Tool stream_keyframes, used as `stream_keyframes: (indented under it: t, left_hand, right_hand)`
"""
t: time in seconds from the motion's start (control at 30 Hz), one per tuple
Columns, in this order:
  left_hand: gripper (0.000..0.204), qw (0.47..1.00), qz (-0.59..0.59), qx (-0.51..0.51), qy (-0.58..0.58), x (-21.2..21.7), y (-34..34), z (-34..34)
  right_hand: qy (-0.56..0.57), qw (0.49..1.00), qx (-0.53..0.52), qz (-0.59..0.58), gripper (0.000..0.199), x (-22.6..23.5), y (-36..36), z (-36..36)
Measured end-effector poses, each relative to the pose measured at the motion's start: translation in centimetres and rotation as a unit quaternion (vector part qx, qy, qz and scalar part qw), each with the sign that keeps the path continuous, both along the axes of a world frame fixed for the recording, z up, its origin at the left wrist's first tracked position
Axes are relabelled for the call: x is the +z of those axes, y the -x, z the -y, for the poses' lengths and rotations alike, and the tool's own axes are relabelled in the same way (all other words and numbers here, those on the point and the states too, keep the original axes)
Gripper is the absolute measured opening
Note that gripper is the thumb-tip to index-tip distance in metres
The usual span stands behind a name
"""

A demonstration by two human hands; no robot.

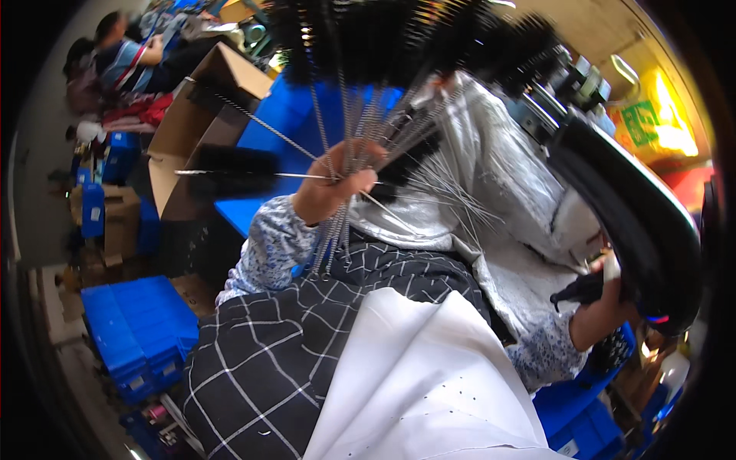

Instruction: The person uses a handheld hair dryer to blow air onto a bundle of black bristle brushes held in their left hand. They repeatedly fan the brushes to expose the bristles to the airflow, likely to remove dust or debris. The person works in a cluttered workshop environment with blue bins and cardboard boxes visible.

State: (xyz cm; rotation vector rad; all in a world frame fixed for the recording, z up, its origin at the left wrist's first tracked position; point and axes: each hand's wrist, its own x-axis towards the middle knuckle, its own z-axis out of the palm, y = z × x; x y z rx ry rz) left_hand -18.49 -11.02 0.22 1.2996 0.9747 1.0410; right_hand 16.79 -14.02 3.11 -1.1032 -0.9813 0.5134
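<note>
My left hand (337,188) is closed round a fanned bundle of twisted-wire brushes (441,38). Their black bristle heads spread along the top of the view, and the looped wire ends hang below my fist. One brush (230,172) sticks out sideways to the left. More thin wire stems (458,198) lie on a silvery grey sheet just right of that hand. My right hand (602,314) is at the right, partly behind a black curved machine arm (629,192). Its fingers are mostly hidden, so its grip cannot be made out.
An open cardboard box (178,146) stands left of the brushes, beside a blue surface (287,123). Blue bins (138,330) are stacked at lower left; another blue bin (583,429) sits at lower right. The silvery sheet (514,169) drapes near my lap. A seated person (126,57) is at far left.
</note>
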Motion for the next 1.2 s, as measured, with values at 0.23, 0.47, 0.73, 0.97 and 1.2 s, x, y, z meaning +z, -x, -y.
stream_keyframes:
  t: [0.23,0.47,0.73,0.97,1.2]
  left_hand:
    - [0.053,0.999,-0.014,0.035,-0.029,0.5,-1.9,0.3]
    - [0.06,0.985,0.165,0.043,0.019,0.3,-1.3,0.0]
    - [0.041,0.912,0.394,-0.111,0.031,-0.5,-0.6,0.0]
    - [0.019,0.856,0.448,-0.253,0.046,-0.6,-0.8,-0.7]
    - [0.022,0.791,0.52,-0.318,0.039,-0.8,-1.7,-0.4]
  right_hand:
    - [0.044,0.997,-0.022,0.06,0.015,1.3,0.4,-0.3]
    - [0.029,0.996,-0.009,0.08,0.011,1.3,0.2,0.0]
    - [-0.007,1.0,0.021,0.01,0.014,0.7,0.0,0.1]
    - [0.005,1.0,0.015,-0.02,0.01,1.9,1.1,-0.7]
    - [0.049,0.999,-0.007,0.022,0.01,2.4,0.3,-1.0]
